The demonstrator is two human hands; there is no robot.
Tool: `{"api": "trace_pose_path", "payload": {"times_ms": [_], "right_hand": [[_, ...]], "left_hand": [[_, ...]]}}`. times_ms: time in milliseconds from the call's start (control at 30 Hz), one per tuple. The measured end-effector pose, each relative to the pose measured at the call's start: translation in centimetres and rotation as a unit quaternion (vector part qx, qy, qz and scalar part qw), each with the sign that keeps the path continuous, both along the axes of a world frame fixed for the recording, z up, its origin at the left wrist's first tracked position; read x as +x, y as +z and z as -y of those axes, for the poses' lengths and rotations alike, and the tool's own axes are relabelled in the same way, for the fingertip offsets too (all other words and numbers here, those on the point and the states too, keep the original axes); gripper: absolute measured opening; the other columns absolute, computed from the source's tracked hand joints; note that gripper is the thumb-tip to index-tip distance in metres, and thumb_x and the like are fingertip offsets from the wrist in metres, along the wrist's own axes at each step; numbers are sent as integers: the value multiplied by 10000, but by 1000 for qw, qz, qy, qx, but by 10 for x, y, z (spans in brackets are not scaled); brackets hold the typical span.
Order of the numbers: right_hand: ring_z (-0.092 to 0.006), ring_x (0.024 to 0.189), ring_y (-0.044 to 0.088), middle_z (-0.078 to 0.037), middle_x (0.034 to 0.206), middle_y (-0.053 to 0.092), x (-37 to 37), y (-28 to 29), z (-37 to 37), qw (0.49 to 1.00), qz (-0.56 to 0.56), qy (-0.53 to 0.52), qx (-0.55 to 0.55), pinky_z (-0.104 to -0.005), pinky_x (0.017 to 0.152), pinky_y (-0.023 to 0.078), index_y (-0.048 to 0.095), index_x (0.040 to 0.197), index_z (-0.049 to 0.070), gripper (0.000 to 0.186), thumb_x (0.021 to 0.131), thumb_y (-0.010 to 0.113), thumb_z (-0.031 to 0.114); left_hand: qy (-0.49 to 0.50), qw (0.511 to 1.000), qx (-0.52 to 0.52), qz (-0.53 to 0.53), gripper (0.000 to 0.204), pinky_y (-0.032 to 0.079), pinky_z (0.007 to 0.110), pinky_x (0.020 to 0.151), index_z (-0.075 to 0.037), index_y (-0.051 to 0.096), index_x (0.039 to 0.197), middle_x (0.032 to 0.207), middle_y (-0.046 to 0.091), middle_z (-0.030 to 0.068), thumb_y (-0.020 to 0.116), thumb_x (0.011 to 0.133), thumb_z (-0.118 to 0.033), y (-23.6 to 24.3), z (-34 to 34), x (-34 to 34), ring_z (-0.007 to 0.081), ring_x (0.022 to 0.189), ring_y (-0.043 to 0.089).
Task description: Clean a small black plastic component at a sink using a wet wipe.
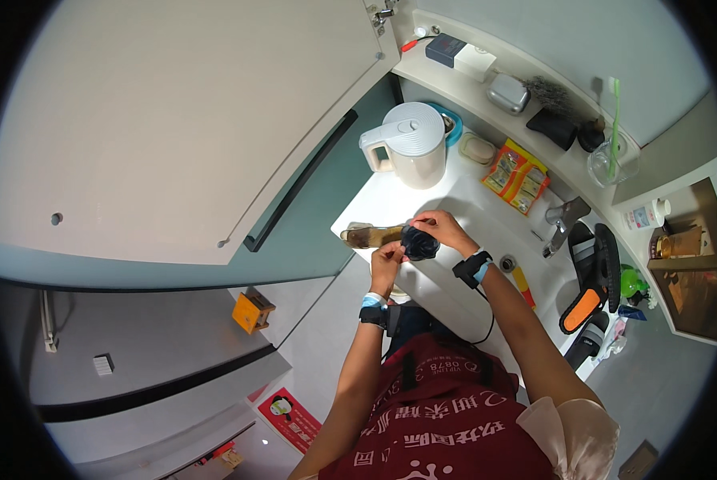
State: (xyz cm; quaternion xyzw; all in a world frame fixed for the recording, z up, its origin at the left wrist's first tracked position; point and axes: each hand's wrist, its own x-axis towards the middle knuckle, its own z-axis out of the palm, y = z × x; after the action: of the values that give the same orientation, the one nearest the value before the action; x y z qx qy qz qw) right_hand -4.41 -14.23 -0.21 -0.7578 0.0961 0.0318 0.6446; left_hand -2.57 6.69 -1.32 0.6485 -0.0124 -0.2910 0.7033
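Both hands meet at the near edge of the white counter (pixel 470 204). Left hand (pixel 388 260), fingers pinched on the near side of a small dark rounded object (pixel 419 242); right hand (pixel 441 228) curled over its top from 1 o'clock, gripping it too. Brown flat item (pixel 372 235) lies on the counter just at 9 o'clock of the object. Farther off at 12 o'clock, a white electric kettle (pixel 406 144). At 2 o'clock, yellow-red packets (pixel 518 176). Faucet (pixel 564 222) at 3 o'clock.
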Motion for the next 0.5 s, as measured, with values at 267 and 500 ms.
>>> {"api": "trace_pose_path", "payload": {"times_ms": [267,500], "right_hand": [[-243,1045,635,-118,1108,668,-14,33,-7,988,58,119,-83,-351,924,488,641,1191,53,486,776,811,241],[-294,1038,630,-113,1086,679,-19,22,-17,985,103,63,-123,-380,938,490,657,1118,67,425,712,782,80]], "left_hand": [[34,995,89,30,157,439,206,546,7,694,805,694,646,-2,742,887,-118,0,5,4,61,578,542],[57,996,28,68,64,496,233,633,24,719,917,794,692,26,691,879,-19,-19,-4,-2,90,663,602]]}}
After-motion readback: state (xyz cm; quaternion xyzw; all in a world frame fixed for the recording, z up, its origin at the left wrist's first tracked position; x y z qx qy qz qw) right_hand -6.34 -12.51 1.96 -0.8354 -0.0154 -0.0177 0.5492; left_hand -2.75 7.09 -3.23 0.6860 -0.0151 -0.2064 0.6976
